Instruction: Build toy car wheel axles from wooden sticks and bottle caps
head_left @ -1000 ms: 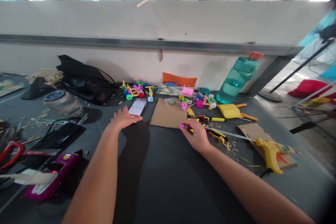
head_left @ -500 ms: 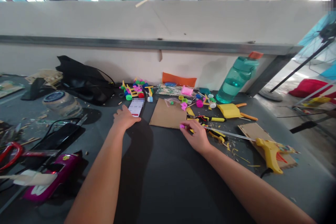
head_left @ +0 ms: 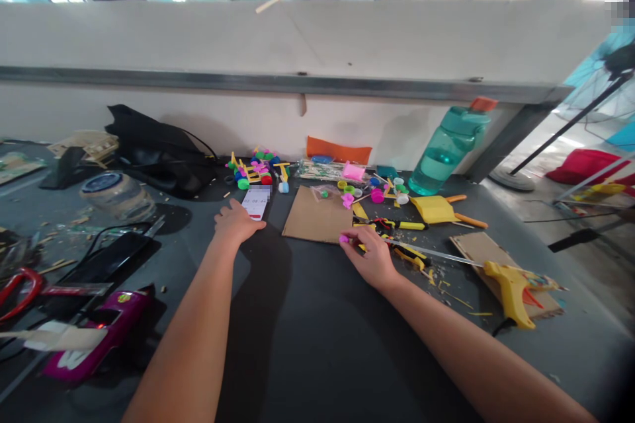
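Observation:
My left hand (head_left: 235, 220) rests with fingers spread at the near left edge of a phone (head_left: 256, 201) whose lit screen shows a running-time display. My right hand (head_left: 370, 252) is closed in a pinch on a small pink piece (head_left: 344, 238), too small to make out in kind. It sits at the near right corner of a flat cardboard piece (head_left: 315, 218). Just beyond that hand lie yellow-and-black pliers (head_left: 404, 225). Bottle caps (head_left: 377, 195) in several colours are gathered past the cardboard, and a colourful assembly of caps and sticks (head_left: 255, 172) stands behind the phone.
A yellow glue gun (head_left: 510, 287) lies at right on cardboard, its glue stick pointing left. A teal bottle (head_left: 444, 152) leans near the partition (head_left: 248, 39). At left are a jar (head_left: 116, 195), a black bag (head_left: 159, 152), red-handled scissors (head_left: 22, 291) and a purple power strip (head_left: 102, 337).
Both my hands stay where they were, the right one still pinching the pink piece. Behind the partition, a person's head shows slightly higher.

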Demonstrator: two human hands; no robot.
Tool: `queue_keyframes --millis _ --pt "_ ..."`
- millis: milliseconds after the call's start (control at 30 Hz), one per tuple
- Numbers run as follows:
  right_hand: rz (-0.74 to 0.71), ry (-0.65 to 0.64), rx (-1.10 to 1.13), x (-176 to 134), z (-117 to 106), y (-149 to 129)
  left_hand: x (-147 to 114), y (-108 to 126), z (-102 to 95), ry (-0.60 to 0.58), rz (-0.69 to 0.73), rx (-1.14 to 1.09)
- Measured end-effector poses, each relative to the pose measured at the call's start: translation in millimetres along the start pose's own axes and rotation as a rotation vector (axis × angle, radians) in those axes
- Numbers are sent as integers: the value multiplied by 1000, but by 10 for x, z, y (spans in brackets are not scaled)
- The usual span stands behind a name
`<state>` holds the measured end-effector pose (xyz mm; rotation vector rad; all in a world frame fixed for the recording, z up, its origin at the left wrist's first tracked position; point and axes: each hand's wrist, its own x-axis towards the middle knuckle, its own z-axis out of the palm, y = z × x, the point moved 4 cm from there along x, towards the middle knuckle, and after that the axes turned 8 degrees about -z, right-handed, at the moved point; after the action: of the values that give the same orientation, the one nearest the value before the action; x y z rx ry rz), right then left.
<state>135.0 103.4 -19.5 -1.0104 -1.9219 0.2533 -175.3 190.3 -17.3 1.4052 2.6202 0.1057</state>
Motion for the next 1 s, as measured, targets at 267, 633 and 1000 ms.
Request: queue_keyframes --millis 267,633,1000 --pt "22 13 29 -5 11 10 -208 100 -224 180 40 -100" --pt "72 105 27 12 -119 73 -1586 1327 546 -738 458 -1127" --pt "28 63 32 34 -75 98 -1616 1256 642 -1232 359 -1517"
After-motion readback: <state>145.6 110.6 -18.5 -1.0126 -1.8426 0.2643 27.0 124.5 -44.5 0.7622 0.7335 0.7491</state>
